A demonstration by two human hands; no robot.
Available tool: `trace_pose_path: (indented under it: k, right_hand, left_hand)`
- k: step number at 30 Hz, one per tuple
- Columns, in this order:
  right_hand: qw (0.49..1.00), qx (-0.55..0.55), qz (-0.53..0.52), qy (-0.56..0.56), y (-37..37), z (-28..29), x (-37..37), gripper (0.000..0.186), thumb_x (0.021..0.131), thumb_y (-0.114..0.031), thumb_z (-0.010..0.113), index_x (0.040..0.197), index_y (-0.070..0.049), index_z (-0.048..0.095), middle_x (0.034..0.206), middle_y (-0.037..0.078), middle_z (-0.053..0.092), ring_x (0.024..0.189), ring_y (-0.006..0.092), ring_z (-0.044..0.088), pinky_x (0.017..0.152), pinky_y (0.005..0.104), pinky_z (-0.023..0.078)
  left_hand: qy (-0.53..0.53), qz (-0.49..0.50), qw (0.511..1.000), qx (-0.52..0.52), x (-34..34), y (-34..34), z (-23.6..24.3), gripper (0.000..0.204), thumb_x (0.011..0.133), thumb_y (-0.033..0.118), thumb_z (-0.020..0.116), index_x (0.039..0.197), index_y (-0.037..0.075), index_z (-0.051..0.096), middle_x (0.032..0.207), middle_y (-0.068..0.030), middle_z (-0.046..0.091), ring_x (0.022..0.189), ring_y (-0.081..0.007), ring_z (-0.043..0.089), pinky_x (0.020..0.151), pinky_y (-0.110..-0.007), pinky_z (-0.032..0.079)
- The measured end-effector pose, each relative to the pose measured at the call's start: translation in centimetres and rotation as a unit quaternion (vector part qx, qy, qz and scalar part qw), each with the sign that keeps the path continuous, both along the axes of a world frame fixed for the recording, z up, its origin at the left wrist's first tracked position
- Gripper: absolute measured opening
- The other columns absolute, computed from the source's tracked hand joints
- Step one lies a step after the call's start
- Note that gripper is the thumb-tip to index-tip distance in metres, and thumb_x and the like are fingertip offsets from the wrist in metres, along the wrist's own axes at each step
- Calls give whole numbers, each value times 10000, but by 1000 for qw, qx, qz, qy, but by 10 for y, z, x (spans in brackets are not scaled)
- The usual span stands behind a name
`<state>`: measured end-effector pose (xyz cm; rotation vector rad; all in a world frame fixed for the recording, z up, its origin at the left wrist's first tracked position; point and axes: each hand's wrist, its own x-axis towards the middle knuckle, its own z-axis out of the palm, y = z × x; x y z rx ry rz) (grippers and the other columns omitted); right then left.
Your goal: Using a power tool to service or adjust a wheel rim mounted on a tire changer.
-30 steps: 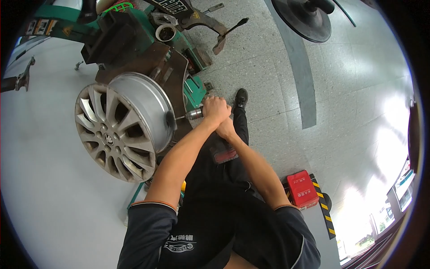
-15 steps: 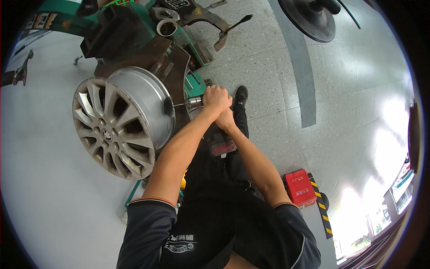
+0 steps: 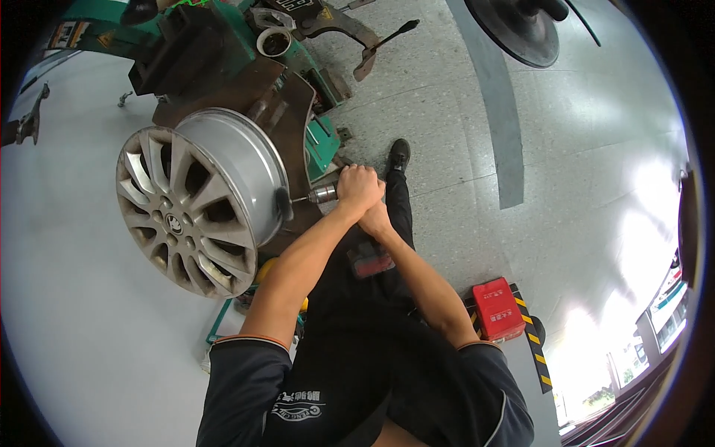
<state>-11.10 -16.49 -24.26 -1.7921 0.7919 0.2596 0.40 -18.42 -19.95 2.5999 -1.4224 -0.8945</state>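
1. hands and tool are sitting slightly higher against the alloy wheel than before.
2. left hand is clamping its fingers around the drill-like tool, steadying its tip on the rim's edge.
3. right hand is gripping beneath, bracing.
4. wheel is standing upright on the green machine.

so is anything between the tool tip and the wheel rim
Nothing visible. The left hand, with the right hand under it, holds the metal tool, whose thin tip runs straight to the alloy wheel rim edge.
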Motion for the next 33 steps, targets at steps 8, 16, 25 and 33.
trace_pose_path:
  k: [8,16,25,33]
  right_hand:
    - [1000,4,1,26,-19,17,20,340,847,-298,545,1060,-44,621,1030,215,642,971,377,608,814,444,481]
    - [997,-21,-34,-62,22,-6,-8,388,844,-300,555,1159,-73,564,1069,219,632,982,393,604,811,466,480]
    - [989,-107,-51,-90,1,-36,10,327,843,-273,556,1095,-68,591,995,227,648,918,412,619,773,479,487]
    - [999,39,28,17,20,0,0,431,871,-288,520,1235,-56,519,1211,208,572,1125,363,531,951,435,402]
  left_hand:
    - [-25,6,999,-39,9,-6,-5,277,699,257,586,711,-4,679,788,-185,676,791,-327,649,820,-432,485]
    - [-6,9,999,49,-9,24,-4,292,734,266,575,774,0,689,838,-171,683,857,-294,642,828,-410,469]
    - [-18,-32,999,-39,12,-16,-6,289,709,261,575,721,-5,685,771,-183,674,805,-330,646,799,-417,492]
    - [2,-23,999,41,-4,14,-4,284,707,250,575,734,-6,696,789,-198,677,801,-335,649,797,-428,497]
